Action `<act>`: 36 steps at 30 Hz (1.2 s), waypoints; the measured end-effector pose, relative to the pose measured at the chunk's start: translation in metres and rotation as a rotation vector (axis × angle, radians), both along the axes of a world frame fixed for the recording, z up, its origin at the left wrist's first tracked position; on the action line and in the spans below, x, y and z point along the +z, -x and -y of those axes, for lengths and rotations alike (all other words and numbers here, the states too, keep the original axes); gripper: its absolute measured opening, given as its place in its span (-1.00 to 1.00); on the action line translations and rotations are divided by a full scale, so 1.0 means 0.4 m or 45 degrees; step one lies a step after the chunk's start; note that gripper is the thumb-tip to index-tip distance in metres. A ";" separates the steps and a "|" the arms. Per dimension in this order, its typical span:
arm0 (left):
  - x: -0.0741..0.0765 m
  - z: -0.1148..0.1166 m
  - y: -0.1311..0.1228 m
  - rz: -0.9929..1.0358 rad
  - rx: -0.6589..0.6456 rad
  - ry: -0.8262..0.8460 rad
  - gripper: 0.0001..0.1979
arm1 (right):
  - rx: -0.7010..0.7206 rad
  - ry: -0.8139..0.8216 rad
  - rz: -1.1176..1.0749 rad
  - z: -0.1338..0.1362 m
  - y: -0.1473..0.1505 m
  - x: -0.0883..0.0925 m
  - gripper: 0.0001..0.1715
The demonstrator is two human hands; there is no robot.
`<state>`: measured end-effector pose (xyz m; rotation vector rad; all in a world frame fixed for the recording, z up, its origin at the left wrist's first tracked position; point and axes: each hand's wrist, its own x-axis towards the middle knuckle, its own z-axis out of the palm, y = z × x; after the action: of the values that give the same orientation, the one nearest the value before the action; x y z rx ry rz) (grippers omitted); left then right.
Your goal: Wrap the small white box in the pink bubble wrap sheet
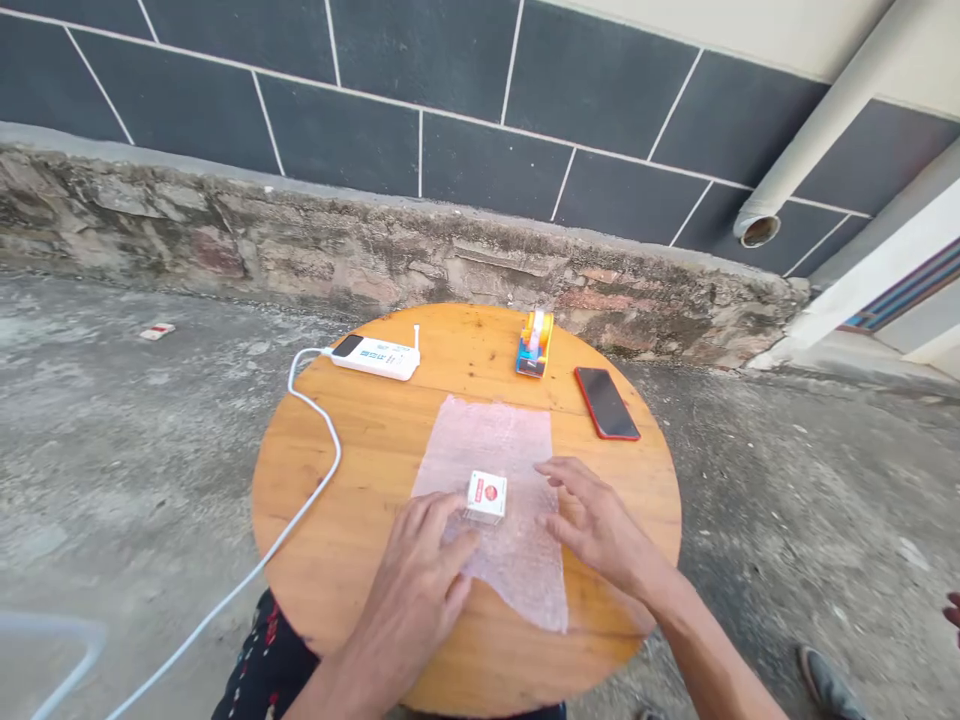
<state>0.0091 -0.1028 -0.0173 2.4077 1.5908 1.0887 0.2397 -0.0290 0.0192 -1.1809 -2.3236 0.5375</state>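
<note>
A small white box (487, 492) with red print lies on a sheet of pinkish, see-through bubble wrap (517, 570) spread over the round wooden table. Just left of the box is my left hand (426, 560), fingers apart; its fingertips come close to the box's side, and I cannot tell if they touch it. To the right, my right hand (589, 515) hovers over the wrap's right edge with its fingers spread and nothing in them. A visible gap separates it from the box.
On the round wooden table (322, 510) are a white power bank-like device (382, 358) with a white cable (330, 430), a yellow-and-blue tape dispenser (535, 343) and a red-edged phone (607, 404). Behind stands a stone-based wall (337, 245). Another person's hand (952, 610) shows at the right edge.
</note>
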 end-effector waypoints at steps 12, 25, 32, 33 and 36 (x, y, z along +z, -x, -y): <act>-0.011 0.013 0.002 0.132 -0.026 0.001 -0.75 | 0.095 -0.023 0.000 -0.025 0.109 -0.045 -0.22; 0.037 -0.025 0.002 0.309 -0.028 0.076 -0.84 | 0.152 0.100 -0.087 -0.019 0.093 -0.047 -0.31; 0.025 -0.085 0.005 0.441 0.069 0.277 -0.87 | 0.083 0.515 -0.528 0.023 0.000 -0.007 -0.48; 0.023 -0.091 0.005 0.457 0.066 0.304 -0.87 | 0.080 0.518 -0.521 0.031 -0.007 -0.011 -0.38; 0.025 -0.103 0.004 0.502 0.050 0.382 -0.85 | -0.103 0.452 -0.447 0.049 -0.001 -0.041 -0.24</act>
<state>0.0074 -0.0615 -0.0072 1.8454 1.5397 1.1460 0.2403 -0.0484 0.0026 -1.2124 -1.9237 1.0673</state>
